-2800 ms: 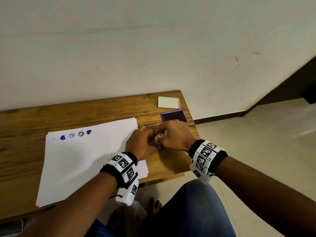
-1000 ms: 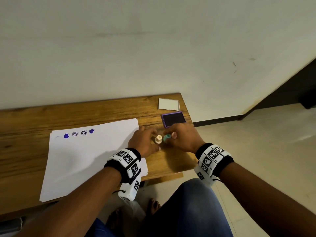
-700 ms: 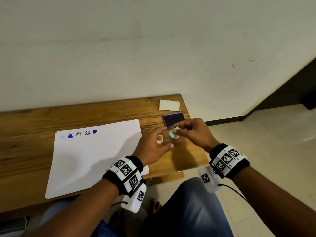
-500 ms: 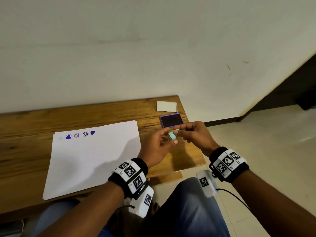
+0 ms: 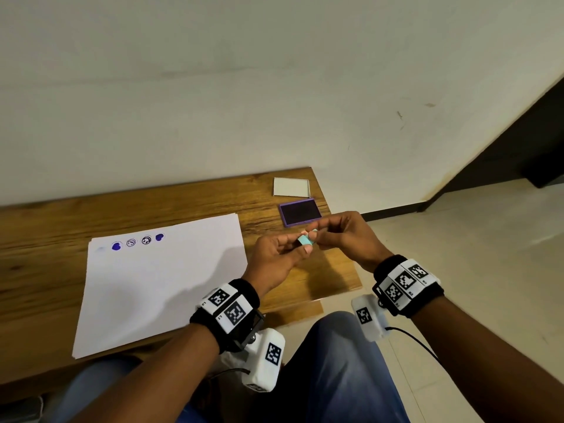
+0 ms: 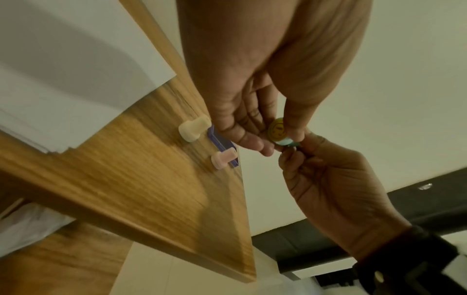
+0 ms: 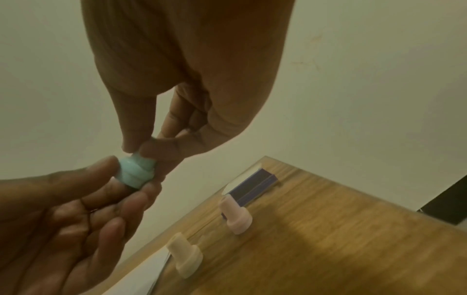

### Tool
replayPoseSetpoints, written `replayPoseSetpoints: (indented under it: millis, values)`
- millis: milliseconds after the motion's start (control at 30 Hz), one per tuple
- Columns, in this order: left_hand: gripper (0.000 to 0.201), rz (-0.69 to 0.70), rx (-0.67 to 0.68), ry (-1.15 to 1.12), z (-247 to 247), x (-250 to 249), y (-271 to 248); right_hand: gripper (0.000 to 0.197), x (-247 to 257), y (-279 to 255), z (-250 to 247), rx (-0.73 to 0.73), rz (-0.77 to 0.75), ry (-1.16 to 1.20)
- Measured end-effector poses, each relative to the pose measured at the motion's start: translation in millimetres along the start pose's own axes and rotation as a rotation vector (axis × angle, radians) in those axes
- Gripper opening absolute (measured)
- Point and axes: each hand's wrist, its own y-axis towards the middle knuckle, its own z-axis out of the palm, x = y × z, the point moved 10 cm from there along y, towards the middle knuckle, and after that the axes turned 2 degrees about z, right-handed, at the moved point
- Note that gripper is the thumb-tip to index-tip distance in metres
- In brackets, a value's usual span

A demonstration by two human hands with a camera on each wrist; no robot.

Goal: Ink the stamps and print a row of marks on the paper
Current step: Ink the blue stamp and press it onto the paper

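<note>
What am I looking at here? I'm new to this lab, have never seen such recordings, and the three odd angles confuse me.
No machine here: a person wears three cameras. The big picture comes from the head, looking down at a wooden table. The other two sit on the wrists, looking along the fingers.

On the table lie white paper with a row of purple marks, an open purple ink pad and, beyond it, a flat white piece, perhaps its lid. A cream stamp and a pink stamp stand near the pad.

The left hand and right hand both pinch a small turquoise stamp above the table. The left wrist view shows its yellowish face.
</note>
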Motion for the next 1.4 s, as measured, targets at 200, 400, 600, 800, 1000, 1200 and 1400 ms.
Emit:
replayPoseSetpoints:
  millis: [200, 400, 600, 800, 1000, 1200, 1400]
  values:
    - [0.035, 0.076, -0.069, 0.080, -1.2, -9.7, -2.1, 0.020, -3.5, -3.6, -1.6, -0.009, -0.037, 0.046]
    - [0.034, -0.012, -0.074, 0.112, -20.2, 11.6, -9.4, 0.019, -18.6, -9.1, -57.3, -0.185, 0.013, 0.310]
    - [0.036, 0.052, 0.007, 0.400, -7.0, 27.3, -6.7, 0.017, -25.4, -9.6, -68.6, -0.288, 0.011, 0.238]
    - [0.038, 0.075, -0.006, 0.616, 13.8, 39.0, 2.1, 0.015, -28.9, -5.8, -56.8, -0.257, 0.012, 0.160]
    - [0.045, 0.056, -0.026, 0.719, 9.0, 61.7, 1.7, 0.022, -28.9, 0.5, -51.0, -0.214, 0.033, 0.078]
    - [0.063, 0.029, 0.002, 0.696, 3.7, 63.0, -1.0, 0.024, -21.7, 4.1, -46.0, -0.185, 0.019, 0.042]
    - [0.031, 0.202, -0.004, 0.739, -7.2, -2.6, -10.1, 0.033, -17.3, 16.4, -47.3, -0.202, 0.020, -0.115]
